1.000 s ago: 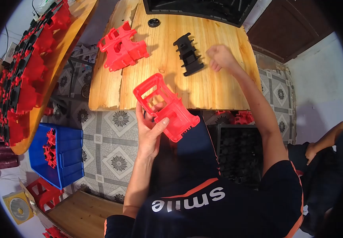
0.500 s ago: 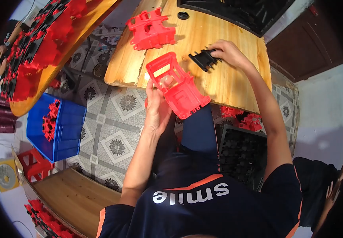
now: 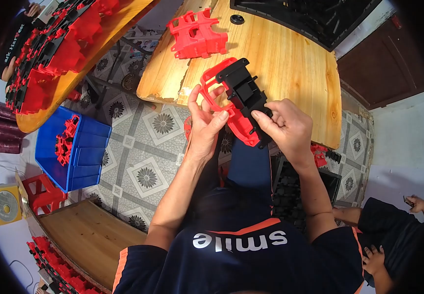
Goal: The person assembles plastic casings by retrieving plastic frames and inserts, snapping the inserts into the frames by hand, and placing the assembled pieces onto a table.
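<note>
My left hand [image 3: 206, 122] grips a red plastic frame [image 3: 213, 78] by its left side, thumb on top and fingers partly behind it. A black plastic part [image 3: 244, 93] lies over the right side of the red frame, tilted along it. My right hand [image 3: 285, 127] holds the lower end of the black part between thumb and fingers. Whether the two parts are locked together cannot be seen. Beyond them, on the wooden table [image 3: 290, 78], sit red plastic parts [image 3: 199, 36] and a black ring [image 3: 237, 19].
A black tray [image 3: 315, 22] stands at the table's far edge. On the left are a shelf [image 3: 74, 81] of red and black parts and a blue bin [image 3: 87, 152]. Another black tray [image 3: 332, 183] is below right. A person [image 3: 388, 220] is at the right, another at upper left.
The black part has been lifted off the table and brought onto the red frame by my right hand. The red frame has shifted slightly up and right with my left hand.
</note>
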A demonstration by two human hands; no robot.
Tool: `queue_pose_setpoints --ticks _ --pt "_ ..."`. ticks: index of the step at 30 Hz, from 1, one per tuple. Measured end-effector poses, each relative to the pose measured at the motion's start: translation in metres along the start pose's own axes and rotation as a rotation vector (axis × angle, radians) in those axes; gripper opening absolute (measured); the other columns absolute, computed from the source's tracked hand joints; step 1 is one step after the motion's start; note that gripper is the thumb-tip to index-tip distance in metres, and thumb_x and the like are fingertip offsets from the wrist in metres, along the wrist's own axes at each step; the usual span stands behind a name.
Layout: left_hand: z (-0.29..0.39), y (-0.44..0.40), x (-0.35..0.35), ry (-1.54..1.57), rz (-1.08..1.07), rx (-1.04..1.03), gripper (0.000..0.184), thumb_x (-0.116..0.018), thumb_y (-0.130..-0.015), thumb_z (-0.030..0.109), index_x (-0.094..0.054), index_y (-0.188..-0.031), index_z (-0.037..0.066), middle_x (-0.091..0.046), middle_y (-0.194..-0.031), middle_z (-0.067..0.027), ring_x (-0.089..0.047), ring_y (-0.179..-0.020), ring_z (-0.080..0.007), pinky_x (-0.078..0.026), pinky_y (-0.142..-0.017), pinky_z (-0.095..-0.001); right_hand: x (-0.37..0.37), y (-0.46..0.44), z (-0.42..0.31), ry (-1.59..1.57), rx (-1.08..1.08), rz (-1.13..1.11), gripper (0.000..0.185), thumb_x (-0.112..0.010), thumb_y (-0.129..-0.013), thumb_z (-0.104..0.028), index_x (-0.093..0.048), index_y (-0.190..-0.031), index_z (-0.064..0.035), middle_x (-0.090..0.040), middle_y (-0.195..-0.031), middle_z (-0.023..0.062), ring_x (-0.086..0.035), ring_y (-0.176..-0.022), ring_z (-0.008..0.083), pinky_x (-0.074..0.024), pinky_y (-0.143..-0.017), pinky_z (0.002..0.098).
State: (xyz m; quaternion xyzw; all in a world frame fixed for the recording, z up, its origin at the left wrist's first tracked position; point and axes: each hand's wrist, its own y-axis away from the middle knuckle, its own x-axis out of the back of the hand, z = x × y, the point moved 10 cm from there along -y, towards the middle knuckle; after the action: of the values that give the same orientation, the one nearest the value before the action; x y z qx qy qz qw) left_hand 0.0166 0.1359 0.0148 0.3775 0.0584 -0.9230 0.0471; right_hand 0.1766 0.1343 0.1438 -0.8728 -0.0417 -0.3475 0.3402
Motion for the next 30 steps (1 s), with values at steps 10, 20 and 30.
queue_pose_setpoints --ticks 10,20,30 --pt "0.006 0.003 -0.011 -0.088 -0.065 -0.049 0.102 -0.077 -0.082 0.016 -0.002 -0.151 0.016 -0.032 -0.148 -0.0213 -0.049 -0.127 -0.0321 -0.046 -0.102 -0.046 -0.012 0.005 -0.005 0.081 -0.028 -0.019 0.03 -0.083 -0.075 -0.022 -0.061 -0.084 -0.0033 -0.057 -0.068 0.0068 -0.058 -0.054 0.0179 -0.0447 -0.047 0.0308" --pt "0.017 0.013 -0.034 -0.109 -0.065 -0.018 0.095 -0.061 -0.093 0.024 0.012 -0.155 0.013 -0.033 -0.147 -0.019 -0.04 -0.133 -0.0278 -0.034 -0.111 -0.0392 -0.047 -0.029 0.026 -0.572 -0.228 -0.033 0.043 -0.072 -0.088 -0.024 -0.06 -0.117 0.0048 -0.064 -0.104 0.0139 -0.062 -0.095 0.0204 -0.0492 -0.083 0.0308" --pt "0.108 0.032 0.01 -0.434 0.361 -0.474 0.061 -0.054 -0.099 0.03 -0.026 -0.147 0.003 -0.044 -0.134 -0.0125 -0.044 -0.124 -0.0198 -0.035 -0.106 -0.0328 -0.117 -0.041 -0.033 -1.165 -0.156 -0.508 0.101 -0.07 -0.079 -0.06 -0.03 -0.147 0.0025 -0.045 -0.138 0.0099 -0.046 -0.127 0.0184 -0.0358 -0.107 0.0318"
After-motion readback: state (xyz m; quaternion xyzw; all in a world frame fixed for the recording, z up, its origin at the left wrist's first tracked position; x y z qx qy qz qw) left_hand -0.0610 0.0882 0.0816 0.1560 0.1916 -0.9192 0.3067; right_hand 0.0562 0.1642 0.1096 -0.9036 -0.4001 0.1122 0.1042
